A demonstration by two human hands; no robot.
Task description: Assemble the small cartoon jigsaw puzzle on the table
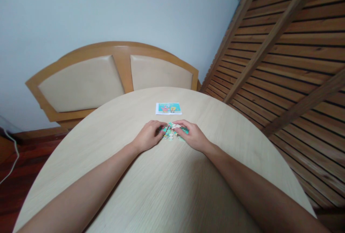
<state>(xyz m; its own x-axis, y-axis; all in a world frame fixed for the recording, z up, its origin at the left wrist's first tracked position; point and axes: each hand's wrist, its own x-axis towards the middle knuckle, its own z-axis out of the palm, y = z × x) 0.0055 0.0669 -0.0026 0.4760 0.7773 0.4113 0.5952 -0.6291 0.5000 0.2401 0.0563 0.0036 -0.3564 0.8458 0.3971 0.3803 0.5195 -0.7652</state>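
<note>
On table (151, 186) | left hand (149, 135) part-open | right hand (194, 136) curled | touching puzzle pieces (170, 136)

Jigsaw pieces (170, 136) are being carried in a small loose pile by a pale wood-grain desk (151, 190) with a curved edge. Teal and whitish faces are being shown; some pieces are being overlapped by others. Just beyond the pile, a printed card (169, 108) is being supported too, pink and yellow cartoon figures being displayed on teal.
</note>
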